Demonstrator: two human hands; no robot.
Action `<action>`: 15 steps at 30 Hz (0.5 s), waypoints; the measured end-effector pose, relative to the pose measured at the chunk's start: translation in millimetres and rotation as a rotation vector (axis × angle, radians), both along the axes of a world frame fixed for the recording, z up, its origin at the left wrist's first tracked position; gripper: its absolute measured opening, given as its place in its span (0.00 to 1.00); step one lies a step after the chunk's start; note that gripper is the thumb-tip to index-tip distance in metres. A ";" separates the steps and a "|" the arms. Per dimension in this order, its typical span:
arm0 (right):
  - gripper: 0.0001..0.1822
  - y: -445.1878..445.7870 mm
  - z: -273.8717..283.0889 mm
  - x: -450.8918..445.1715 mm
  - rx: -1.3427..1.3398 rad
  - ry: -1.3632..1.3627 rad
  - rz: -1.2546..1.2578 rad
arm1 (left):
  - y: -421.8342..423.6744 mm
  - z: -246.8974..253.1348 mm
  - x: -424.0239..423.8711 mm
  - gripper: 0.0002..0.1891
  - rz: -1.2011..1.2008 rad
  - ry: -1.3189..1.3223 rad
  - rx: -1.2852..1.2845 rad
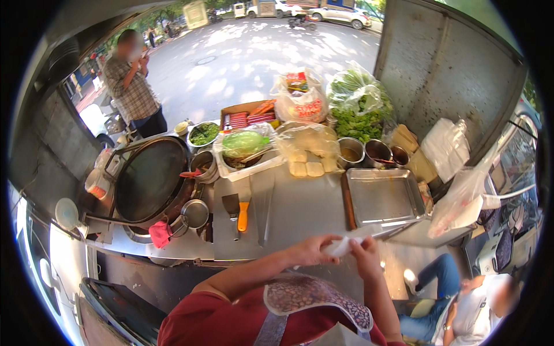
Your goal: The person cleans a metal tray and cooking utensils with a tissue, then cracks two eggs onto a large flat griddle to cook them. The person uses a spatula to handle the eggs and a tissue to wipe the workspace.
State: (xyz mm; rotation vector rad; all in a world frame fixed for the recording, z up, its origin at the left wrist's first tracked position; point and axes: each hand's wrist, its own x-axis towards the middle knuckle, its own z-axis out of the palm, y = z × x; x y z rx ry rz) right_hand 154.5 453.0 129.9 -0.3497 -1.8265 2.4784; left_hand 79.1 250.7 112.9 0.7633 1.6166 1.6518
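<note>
Before my chest, over the counter's front edge, my left hand (318, 251) and my right hand (366, 254) pinch a crumpled thin white sheet (339, 248). Whether it is paper or plastic I cannot tell. Left of my hands, a wide-bladed metal scraper (231, 205) and an orange-handled scraper (243, 216) lie on the steel countertop (303, 203). Beyond my right hand stands a shallow metal tray (385, 194) with a few stains. A plastic bag of pale square buns or bread pieces (306, 166) rests at the back of the counter.
A large round griddle (150, 179) and a small saucepan (194, 213) stand at left. Along the back are a bowl of chopped greens (203, 134), a white tub (236, 173), sauce pots (377, 152) and bagged lettuce (361, 125). One person stands outside; another sits at lower right.
</note>
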 end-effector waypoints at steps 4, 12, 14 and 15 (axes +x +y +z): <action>0.07 -49.0 -5.7 -2.9 -0.048 -0.001 -0.019 | -63.4 -13.1 -2.8 0.23 0.012 -0.292 0.008; 0.16 -156.7 -6.2 -5.9 0.162 0.003 -0.353 | -188.0 -6.8 15.0 0.16 0.310 -0.389 0.061; 0.17 -181.9 10.4 1.6 0.416 0.145 -0.258 | -213.1 -16.5 17.8 0.16 0.353 -0.326 0.002; 0.17 -194.8 19.1 4.7 0.537 0.224 -0.223 | -221.8 -26.3 19.3 0.16 0.353 -0.297 -0.019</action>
